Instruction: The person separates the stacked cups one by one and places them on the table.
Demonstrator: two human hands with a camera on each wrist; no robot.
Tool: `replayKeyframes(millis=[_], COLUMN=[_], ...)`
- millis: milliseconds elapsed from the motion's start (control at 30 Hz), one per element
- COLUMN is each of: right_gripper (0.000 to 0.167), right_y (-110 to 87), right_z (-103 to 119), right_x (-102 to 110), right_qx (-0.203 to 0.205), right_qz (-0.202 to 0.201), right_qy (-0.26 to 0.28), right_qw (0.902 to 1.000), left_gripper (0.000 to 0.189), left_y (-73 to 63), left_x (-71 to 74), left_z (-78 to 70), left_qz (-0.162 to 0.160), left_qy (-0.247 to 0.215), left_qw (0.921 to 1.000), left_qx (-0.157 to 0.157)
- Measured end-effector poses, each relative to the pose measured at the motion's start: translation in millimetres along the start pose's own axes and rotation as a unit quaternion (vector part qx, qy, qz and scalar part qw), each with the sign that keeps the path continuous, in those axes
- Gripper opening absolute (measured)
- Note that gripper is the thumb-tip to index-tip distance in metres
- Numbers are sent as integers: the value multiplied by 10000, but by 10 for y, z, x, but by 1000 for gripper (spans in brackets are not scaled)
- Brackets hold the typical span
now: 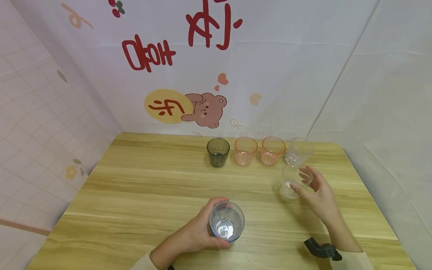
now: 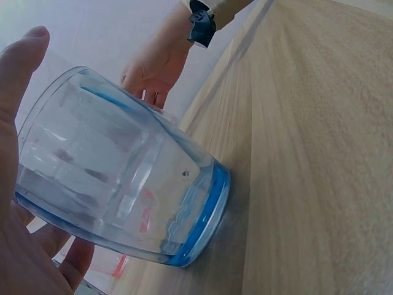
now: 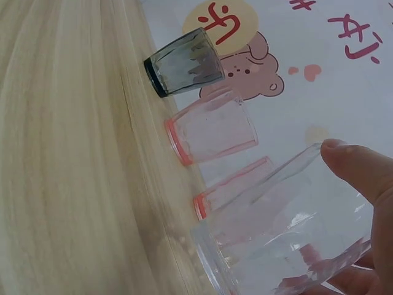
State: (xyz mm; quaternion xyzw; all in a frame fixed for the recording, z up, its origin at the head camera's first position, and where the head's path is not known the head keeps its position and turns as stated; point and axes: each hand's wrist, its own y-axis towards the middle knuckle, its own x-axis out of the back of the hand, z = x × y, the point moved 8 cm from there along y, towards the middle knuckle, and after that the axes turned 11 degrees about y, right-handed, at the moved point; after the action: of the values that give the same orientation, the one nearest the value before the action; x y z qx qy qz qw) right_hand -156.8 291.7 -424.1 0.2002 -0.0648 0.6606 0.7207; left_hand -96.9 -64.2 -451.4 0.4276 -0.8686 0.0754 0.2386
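In the head view my left hand [image 1: 204, 230] grips a see-through blue-tinted cup [image 1: 227, 215] near the front middle of the table. Its thick blue base [image 2: 209, 215] is close over the wood in the left wrist view. Further right, my right hand [image 1: 317, 191] holds a clear colourless cup [image 1: 288, 191] between thumb and fingers. That cup overlaps the lower part of another clear cup [image 1: 295, 150] in the back row. From the right wrist, the thumb [image 3: 350, 163] shows at the held cup's rim.
Left of the clear cup, the back row has two pink-tinted cups [image 1: 270, 155] [image 1: 245, 155] and a dark grey cup [image 1: 218, 153], all upright. A printed white cloth [image 1: 287, 75] hangs behind the wooden table [image 1: 141, 187]. A black strap piece [image 1: 322, 250] sits at the right wrist.
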Motion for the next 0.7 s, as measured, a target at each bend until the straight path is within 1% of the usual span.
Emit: replayKeyframes(millis=[233, 333, 500, 700], right_gripper=[90, 93, 96, 96], right_y=[45, 57, 56, 79], right_z=[-114, -161, -213, -239], right_x=[79, 104, 130, 153], right_qx=[-251, -382, -576, -697], right_qz=[-170, -238, -287, -347], right_qy=[-5, 44, -28, -21], right_qw=[9995, 9990, 9979, 9970], left_gripper=[103, 103, 103, 103], left_y=[3, 3, -2, 4], left_x=[-13, -13, -18, -17], left_z=[27, 30, 35, 47], left_qz=[81, 59, 39, 68], left_qy=[-172, -141, -97, -139], left_qw=[9998, 9999, 9999, 9999], left_qx=[68, 25, -33, 26])
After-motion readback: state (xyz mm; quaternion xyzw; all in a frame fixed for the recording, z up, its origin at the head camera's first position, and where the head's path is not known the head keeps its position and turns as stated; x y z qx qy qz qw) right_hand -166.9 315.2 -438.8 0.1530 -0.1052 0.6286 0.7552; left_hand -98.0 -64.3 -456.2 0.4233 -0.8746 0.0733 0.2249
